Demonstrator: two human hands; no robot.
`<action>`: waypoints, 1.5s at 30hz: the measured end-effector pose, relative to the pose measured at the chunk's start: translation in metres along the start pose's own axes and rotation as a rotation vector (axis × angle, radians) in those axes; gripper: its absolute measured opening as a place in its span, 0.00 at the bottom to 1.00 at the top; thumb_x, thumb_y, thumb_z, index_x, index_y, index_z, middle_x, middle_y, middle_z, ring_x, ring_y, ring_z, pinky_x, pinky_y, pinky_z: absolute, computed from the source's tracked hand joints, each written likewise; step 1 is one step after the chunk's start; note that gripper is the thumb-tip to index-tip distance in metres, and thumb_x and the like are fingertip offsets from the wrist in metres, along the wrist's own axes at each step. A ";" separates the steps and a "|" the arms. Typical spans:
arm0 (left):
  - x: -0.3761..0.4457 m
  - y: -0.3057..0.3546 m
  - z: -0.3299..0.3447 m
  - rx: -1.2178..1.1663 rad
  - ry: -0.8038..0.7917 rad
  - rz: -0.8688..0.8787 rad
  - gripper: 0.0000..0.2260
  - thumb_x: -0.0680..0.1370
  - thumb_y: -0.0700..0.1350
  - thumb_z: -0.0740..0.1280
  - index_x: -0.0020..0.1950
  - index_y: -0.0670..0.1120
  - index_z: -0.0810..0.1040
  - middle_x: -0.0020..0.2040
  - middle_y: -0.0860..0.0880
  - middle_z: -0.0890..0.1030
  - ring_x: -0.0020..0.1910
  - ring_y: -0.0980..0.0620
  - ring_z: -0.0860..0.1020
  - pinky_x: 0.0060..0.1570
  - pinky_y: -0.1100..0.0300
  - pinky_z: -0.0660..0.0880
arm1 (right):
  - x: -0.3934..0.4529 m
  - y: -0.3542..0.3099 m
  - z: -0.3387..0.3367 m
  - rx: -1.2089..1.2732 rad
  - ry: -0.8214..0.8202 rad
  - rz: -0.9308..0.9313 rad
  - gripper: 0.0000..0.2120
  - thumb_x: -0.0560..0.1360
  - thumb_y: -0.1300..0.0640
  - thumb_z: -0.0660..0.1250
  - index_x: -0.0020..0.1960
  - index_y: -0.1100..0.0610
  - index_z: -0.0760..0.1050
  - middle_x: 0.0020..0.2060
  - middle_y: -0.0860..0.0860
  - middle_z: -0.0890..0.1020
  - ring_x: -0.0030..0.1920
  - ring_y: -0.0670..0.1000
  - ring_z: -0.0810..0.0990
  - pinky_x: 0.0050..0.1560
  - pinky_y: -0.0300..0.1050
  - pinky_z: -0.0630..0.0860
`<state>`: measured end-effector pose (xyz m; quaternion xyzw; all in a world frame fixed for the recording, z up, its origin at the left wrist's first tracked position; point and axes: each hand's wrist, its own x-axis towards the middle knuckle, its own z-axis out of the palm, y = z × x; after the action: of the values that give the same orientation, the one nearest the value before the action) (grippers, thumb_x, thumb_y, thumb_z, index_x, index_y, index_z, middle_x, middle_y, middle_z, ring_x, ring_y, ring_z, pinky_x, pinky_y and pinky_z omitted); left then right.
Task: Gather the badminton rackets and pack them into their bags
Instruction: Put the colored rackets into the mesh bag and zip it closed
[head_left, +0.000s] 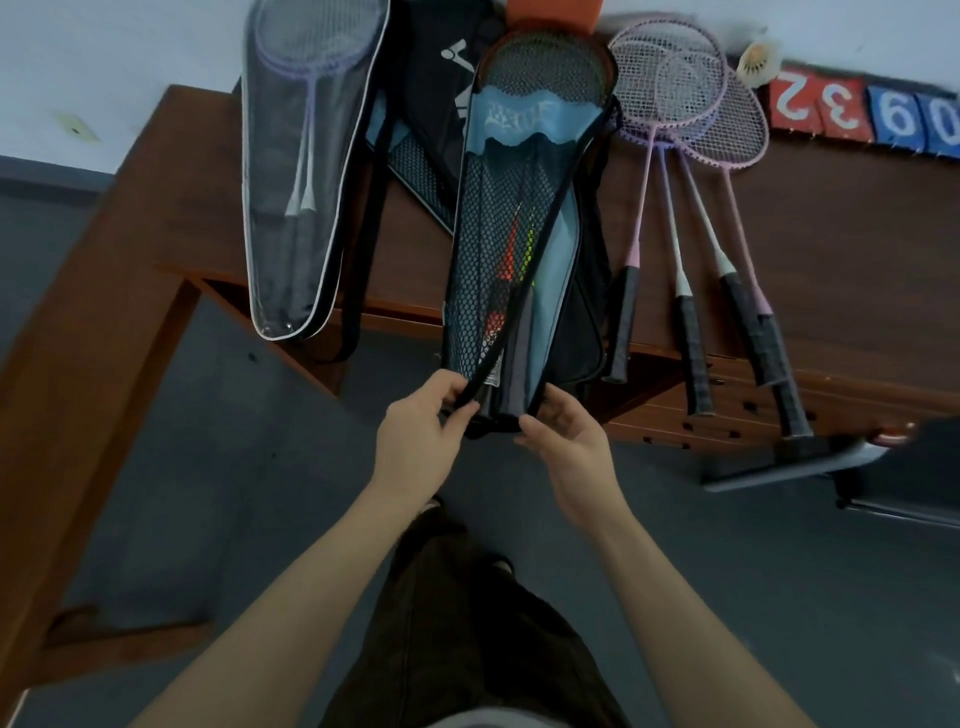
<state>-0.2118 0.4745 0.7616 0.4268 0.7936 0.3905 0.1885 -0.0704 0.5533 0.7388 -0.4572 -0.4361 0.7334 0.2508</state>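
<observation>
Brown wooden table (857, 249) as landmark. Over its near edge, a black mesh-and-blue racket bag (524, 244), rackets with orange and yellow shafts inside. Left hand (421, 436) pinching the bag's black edge strap at the bottom end; right hand (563, 441) curled round the same end. Toward the table's left end, a clear racket bag (306, 171) holding purple rackets. Right of the mesh bag, four loose pink and purple rackets (691, 156), grips overhanging. At the far edge, a shuttlecock (758, 65) and red and blue number cards (872, 111).

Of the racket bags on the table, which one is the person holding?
The middle mesh-and-blue bag; the left hand and right hand grip its lower end. The clear bag lies untouched to its left.
</observation>
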 end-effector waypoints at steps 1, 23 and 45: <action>0.000 0.000 0.002 0.047 -0.006 0.020 0.04 0.74 0.42 0.70 0.47 0.47 0.77 0.39 0.55 0.79 0.37 0.55 0.78 0.38 0.57 0.76 | -0.001 0.000 -0.001 0.006 -0.002 -0.003 0.25 0.72 0.63 0.70 0.68 0.60 0.68 0.57 0.61 0.77 0.57 0.57 0.78 0.49 0.43 0.77; 0.031 0.018 0.001 -0.465 -0.171 -0.159 0.04 0.72 0.40 0.71 0.45 0.43 0.80 0.38 0.45 0.81 0.37 0.53 0.77 0.42 0.58 0.76 | 0.019 -0.033 0.008 -0.471 0.057 -0.195 0.18 0.66 0.60 0.76 0.49 0.53 0.70 0.45 0.52 0.81 0.45 0.48 0.80 0.44 0.41 0.78; 0.089 0.043 0.076 0.457 -0.222 0.340 0.17 0.79 0.50 0.61 0.66 0.44 0.72 0.62 0.44 0.73 0.61 0.42 0.69 0.57 0.49 0.68 | 0.061 -0.071 -0.082 -0.789 0.311 -0.274 0.12 0.79 0.57 0.60 0.60 0.59 0.75 0.53 0.52 0.79 0.52 0.48 0.76 0.51 0.38 0.70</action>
<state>-0.1914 0.5972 0.7506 0.6249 0.7527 0.1788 0.1051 -0.0275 0.6685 0.7570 -0.5607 -0.6964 0.3933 0.2146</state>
